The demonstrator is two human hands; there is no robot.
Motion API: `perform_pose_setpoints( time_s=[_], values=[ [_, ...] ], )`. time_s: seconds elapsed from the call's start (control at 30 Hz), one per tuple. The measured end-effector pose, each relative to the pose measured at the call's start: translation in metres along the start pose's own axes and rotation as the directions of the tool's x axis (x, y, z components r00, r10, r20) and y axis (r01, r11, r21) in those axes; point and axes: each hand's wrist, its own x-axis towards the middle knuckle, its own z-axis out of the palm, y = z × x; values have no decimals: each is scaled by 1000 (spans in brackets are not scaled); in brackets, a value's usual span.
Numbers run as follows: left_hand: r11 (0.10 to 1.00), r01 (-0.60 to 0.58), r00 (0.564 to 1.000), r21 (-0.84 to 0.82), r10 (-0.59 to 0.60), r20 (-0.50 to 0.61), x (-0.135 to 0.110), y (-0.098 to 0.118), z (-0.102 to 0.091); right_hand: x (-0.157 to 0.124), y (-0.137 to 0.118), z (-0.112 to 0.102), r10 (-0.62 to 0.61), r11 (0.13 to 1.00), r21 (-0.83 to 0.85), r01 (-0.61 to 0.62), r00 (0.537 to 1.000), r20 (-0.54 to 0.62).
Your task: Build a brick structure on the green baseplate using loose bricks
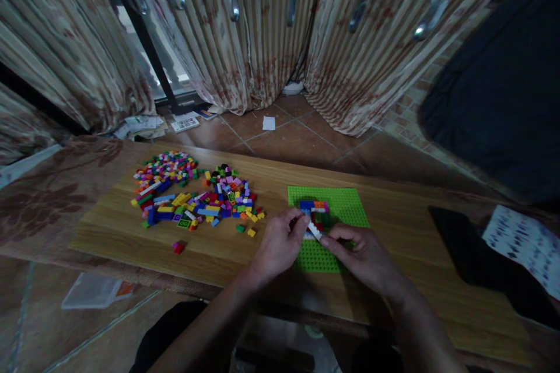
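Note:
A long white toy brick point(314, 230) is held slantwise between my two hands, above a green studded baseplate point(321, 259). My left hand point(282, 239) pinches its upper left end. The lower right end sits in the fingers of my right hand point(361, 250). Behind the brick, a small structure of coloured bricks point(314, 206) in blue, orange, white and red stands on the baseplate. My hands and the white brick hide its near part.
Mixed loose bricks point(227, 192) lie in heaps on the wooden board point(271, 178), left of the baseplate. A red brick point(178, 248) lies apart near the front edge. At right are a black sheet point(464, 250) and a printed sheet point(522, 239). A clear plastic container point(91, 291) rests on the floor.

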Motion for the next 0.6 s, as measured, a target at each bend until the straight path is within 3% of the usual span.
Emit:
perform_pose_setpoints(
  time_s=[0.17, 0.3, 0.43, 0.6],
  values=[
    [998, -52, 998, 31, 51, 31, -9, 4, 1, -3, -5, 7, 48, 998, 33, -46, 997, -67],
    [994, -63, 997, 90, 66, -35, -14, 6, -11, -2, -13, 21, 30, 999, 22, -27, 990, -137],
    [993, -16, 966, 119, 46, -256, -16, 1, -42, 0, -26, 49, -44, 999, -31, 40, 990, -137],
    [999, 34, 851, -22, -40, -523, -20, -13, -100, 9, -44, 106, -193, 974, -135, 183, 979, -66]
  ],
)
